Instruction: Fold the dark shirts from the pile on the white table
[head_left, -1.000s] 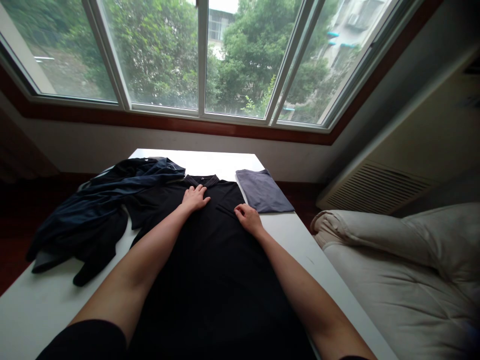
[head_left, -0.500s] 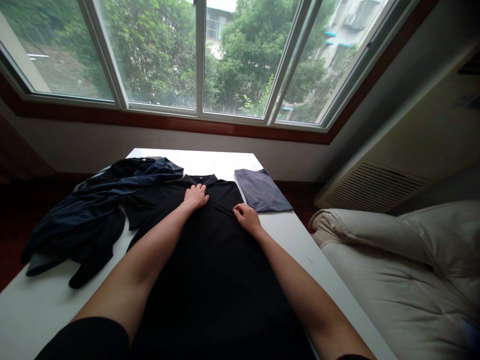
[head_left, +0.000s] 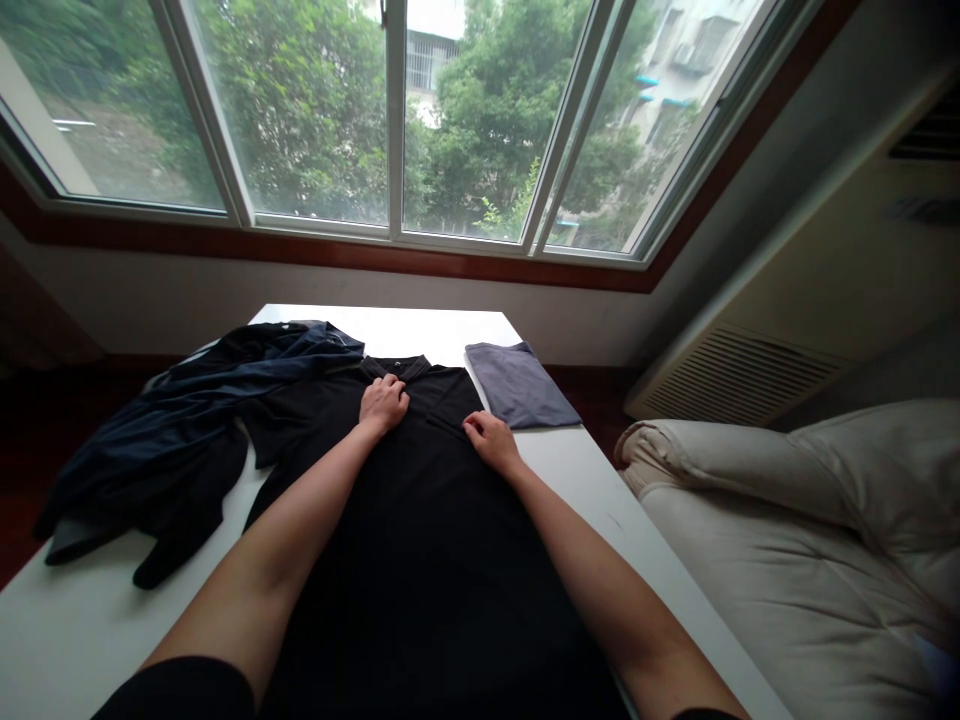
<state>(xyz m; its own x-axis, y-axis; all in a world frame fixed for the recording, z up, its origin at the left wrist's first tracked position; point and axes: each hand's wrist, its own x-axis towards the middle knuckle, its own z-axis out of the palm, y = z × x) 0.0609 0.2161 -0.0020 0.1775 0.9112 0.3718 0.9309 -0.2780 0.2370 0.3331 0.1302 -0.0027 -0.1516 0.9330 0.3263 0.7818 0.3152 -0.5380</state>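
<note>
A black collared shirt [head_left: 431,520] lies spread front up on the white table, its collar [head_left: 395,367] at the far end. Just below the collar, my left hand [head_left: 384,403] rests on the shirt front with its fingers curled and pinching the cloth. My right hand [head_left: 491,440] is closed at the shirt's right shoulder and sleeve, with thumb and fingers together on the fabric. Creases run across the chest between the two hands. My forearms cover part of the shirt's sides.
Dark crumpled clothes [head_left: 202,420] are heaped on the left of the white table [head_left: 420,322], next to the shirt's left sleeve. A folded grey garment [head_left: 521,385] lies beyond my right hand. A beige sofa [head_left: 780,520] stands right of the table; a window [head_left: 390,130] is ahead.
My left hand has slid slightly left and towards me, its fingers drawing closer together. My right hand keeps nearly the same place. The view has shifted a little.
</note>
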